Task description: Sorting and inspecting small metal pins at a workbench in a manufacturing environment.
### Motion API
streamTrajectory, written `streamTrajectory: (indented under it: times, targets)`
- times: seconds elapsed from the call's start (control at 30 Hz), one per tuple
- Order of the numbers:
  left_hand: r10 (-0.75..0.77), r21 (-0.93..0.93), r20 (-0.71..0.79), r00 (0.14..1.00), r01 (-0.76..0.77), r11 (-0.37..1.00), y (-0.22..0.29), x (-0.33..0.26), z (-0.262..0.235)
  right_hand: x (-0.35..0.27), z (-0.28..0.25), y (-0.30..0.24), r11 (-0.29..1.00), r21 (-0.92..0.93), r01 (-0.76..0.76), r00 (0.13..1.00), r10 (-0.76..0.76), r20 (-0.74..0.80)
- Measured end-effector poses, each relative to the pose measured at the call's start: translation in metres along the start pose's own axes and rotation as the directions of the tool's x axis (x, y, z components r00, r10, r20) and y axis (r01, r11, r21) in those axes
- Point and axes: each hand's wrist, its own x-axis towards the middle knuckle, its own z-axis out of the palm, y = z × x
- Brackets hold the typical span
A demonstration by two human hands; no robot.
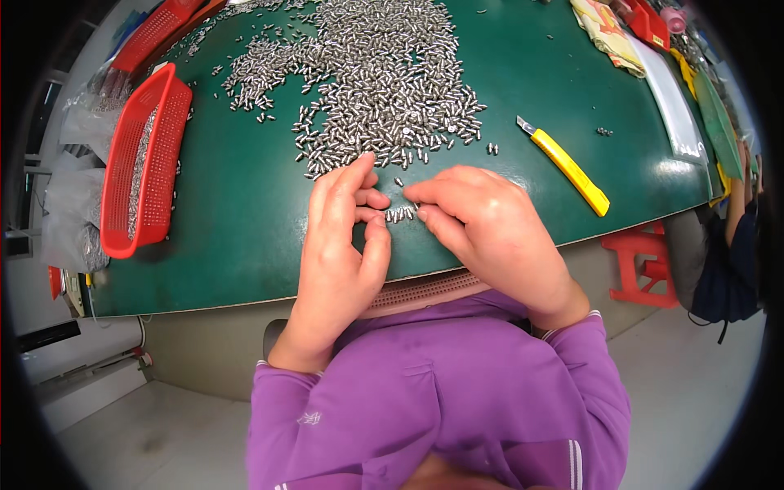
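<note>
A short row of small metal pieces [399, 215] sits between your hands on the green table [245, 196].
Each piece's long axis points roughly away from you, slightly tilted, while the row runs left to right; the pieces are shiny, stubby and tapered. Your left hand [337, 237] curls loosely at the row's left end, fingers partly spread; your right hand [490, 214] holds thumb and forefinger slightly apart, a metal sliver showing between. Whether either grips anything, I cannot tell.
</note>
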Motion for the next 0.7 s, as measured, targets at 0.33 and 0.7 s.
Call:
streamTrajectory:
  times: [0.33,0.7]
  targets:
    - [0.055,-0.006,-0.009,0.998,-0.055,0.998,-0.0032,-0.0003,0.0005,0.0010,-0.0040,-0.0022,0.999,-0.001,-0.032,0.998,0.032,0.048]
    - [0.015,-0.041,-0.018,1.000,-0.016,0.999,-0.0008,-0.0008,0.0018,0.0000,0.0026,-0.0067,0.997,-0.030,-0.072,0.997,0.072,-0.006]
